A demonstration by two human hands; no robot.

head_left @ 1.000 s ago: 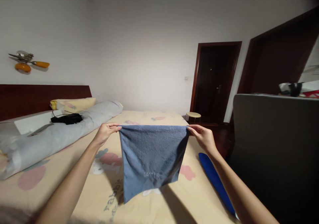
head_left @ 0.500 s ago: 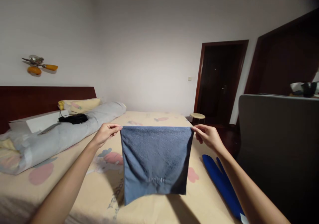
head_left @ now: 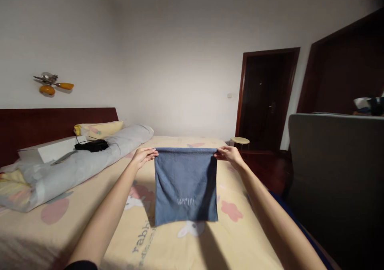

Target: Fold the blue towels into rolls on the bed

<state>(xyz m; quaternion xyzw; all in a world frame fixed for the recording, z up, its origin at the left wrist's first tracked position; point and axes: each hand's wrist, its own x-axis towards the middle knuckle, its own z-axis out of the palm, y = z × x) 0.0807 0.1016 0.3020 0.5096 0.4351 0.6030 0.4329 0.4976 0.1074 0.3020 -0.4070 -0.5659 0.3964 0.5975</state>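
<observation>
Towel (head_left: 186,178) now held farther out

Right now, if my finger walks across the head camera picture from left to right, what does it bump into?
Orange wall lamp → black bundle → left hand → blue cloth → right hand → dark door → big grey panel.

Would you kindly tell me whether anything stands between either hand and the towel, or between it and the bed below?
Nothing visible does: the left hand and right hand grip the towel by its top corners, and no object shows between it and the bed.
</observation>
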